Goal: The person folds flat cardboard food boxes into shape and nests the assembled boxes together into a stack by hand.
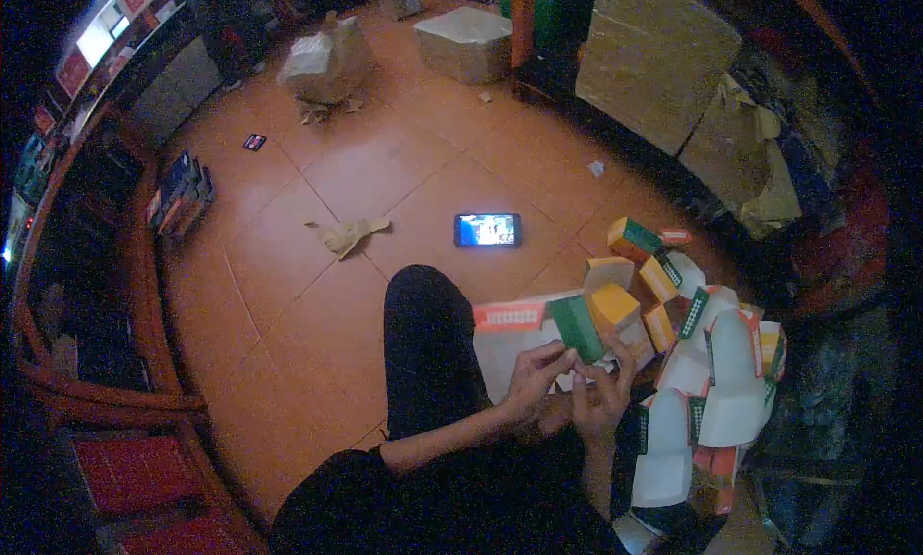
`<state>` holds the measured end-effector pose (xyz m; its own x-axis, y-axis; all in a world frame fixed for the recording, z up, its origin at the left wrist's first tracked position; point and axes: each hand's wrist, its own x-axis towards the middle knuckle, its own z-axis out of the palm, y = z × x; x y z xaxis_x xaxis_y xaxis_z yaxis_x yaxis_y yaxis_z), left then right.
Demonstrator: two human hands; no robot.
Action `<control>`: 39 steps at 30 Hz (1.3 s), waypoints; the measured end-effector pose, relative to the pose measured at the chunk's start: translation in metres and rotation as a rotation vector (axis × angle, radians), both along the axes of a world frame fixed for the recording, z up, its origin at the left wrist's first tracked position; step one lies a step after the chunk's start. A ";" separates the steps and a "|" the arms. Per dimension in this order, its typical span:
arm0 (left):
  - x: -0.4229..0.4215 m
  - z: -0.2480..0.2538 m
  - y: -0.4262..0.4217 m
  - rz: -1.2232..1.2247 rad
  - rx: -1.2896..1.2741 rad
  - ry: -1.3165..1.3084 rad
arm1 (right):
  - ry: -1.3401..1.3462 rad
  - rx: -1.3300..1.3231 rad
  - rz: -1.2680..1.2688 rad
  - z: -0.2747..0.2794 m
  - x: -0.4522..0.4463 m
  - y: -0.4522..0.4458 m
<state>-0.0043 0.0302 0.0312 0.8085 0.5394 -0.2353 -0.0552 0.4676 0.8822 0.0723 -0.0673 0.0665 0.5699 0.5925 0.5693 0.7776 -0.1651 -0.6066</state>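
A small green and yellow cardboard box (577,330) is tilted up in front of my lap. At its lower end my left hand (536,380) is closed, with thumb and fingertips pinching the edge. My right hand (604,394) grips the same end from the right, its fingers bent around a pale flap. Parts of the box's lower end are hidden behind my fingers. Under and behind the hands lies a flat white and orange piece of card (510,317). Close on the right is a pile of folded white, green and orange cartons (731,363).
A lit phone (487,230) lies on the tiled floor ahead. Crumpled brown paper (348,236) is left of it. Wrapped parcels (465,44) stand farther back. Stacked boxes (183,197) sit by the left shelving, and a large cardboard panel (659,46) leans at upper right.
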 end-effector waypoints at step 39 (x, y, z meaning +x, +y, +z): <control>0.007 0.039 0.030 0.186 0.209 0.192 | 0.741 0.053 -0.036 -0.001 -0.013 -0.013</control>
